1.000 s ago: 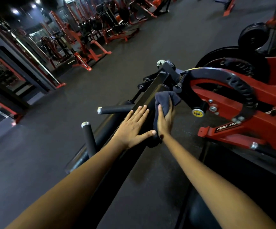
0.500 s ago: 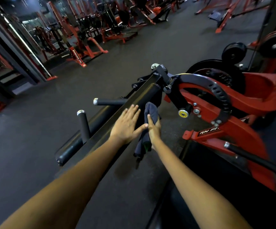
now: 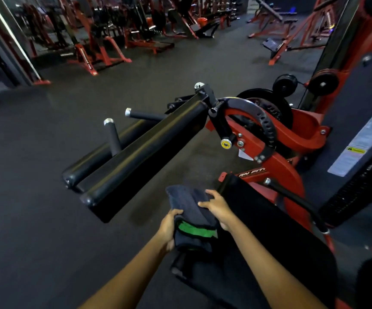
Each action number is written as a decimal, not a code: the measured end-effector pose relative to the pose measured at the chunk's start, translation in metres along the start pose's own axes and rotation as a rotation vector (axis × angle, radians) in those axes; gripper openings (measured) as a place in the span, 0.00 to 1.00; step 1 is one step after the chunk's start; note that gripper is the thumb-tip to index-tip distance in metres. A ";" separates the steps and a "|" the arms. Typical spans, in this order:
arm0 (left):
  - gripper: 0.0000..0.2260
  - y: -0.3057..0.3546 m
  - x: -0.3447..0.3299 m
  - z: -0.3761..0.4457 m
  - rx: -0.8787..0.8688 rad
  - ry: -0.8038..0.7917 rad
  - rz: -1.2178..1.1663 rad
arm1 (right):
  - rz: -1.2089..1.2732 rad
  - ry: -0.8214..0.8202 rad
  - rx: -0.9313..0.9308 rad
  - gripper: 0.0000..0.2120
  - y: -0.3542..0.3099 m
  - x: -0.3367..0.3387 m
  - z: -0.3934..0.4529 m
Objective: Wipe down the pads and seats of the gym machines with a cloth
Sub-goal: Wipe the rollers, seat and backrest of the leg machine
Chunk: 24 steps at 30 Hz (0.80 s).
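Now the dark cloth (image 3: 190, 210), green band showing, hangs folded between both hands above the black seat (image 3: 269, 230). Left hand (image 3: 169, 228) grips its near edge, fingers curled; right hand (image 3: 217, 207) pinches its top. The long black pad (image 3: 144, 155) stands apart, left.

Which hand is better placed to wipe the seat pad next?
Probably the right hand: it holds the cloth directly over the seat pad. The left hand grips the cloth's far side.
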<state>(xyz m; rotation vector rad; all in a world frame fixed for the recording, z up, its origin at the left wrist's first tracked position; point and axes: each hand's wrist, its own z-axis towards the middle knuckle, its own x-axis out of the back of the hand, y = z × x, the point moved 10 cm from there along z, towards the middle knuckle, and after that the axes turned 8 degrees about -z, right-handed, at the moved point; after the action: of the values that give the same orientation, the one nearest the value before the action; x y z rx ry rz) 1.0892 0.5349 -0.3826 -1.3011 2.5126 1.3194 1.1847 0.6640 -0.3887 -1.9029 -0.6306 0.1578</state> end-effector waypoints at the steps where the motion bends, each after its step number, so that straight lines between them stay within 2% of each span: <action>1: 0.08 -0.014 0.007 -0.011 0.066 -0.008 -0.054 | -0.001 0.030 -0.067 0.24 0.021 0.008 -0.015; 3: 0.10 -0.038 0.013 -0.020 0.169 -0.039 -0.105 | 0.078 0.052 -0.196 0.25 0.062 0.020 -0.034; 5: 0.13 -0.063 0.018 -0.029 0.227 -0.065 -0.142 | 0.150 0.104 -0.246 0.22 0.090 0.029 -0.053; 8: 0.12 -0.099 0.024 -0.039 0.268 -0.078 -0.204 | 0.104 0.149 -0.303 0.21 0.127 0.035 -0.081; 11: 0.09 -0.124 0.034 -0.046 0.262 -0.072 -0.263 | 0.153 -0.146 -0.497 0.27 0.164 0.006 -0.116; 12: 0.11 -0.130 0.037 -0.048 0.251 -0.073 -0.291 | 0.218 -0.237 -0.518 0.25 0.170 -0.002 -0.124; 14: 0.17 -0.137 0.042 -0.052 0.218 -0.084 -0.314 | 0.292 -0.304 -0.459 0.26 0.168 -0.004 -0.131; 16: 0.23 -0.146 0.049 -0.056 0.194 -0.049 -0.317 | 0.132 -0.228 -0.329 0.34 0.166 0.013 -0.120; 19: 0.22 -0.164 0.055 -0.054 0.142 0.053 -0.262 | -0.166 -0.151 -0.128 0.24 0.146 0.030 -0.102; 21: 0.21 -0.170 0.058 -0.048 0.020 0.139 -0.210 | -0.333 -0.216 -0.027 0.24 0.139 0.030 -0.091; 24: 0.33 -0.170 0.044 -0.051 -0.074 0.210 -0.146 | -0.631 -0.351 0.158 0.30 0.131 0.025 -0.078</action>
<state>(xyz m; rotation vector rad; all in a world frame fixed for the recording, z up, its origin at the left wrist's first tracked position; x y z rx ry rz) 1.1935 0.4206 -0.4804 -1.6860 2.4580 1.3204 1.2825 0.5748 -0.4688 -1.4544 -1.3811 0.1290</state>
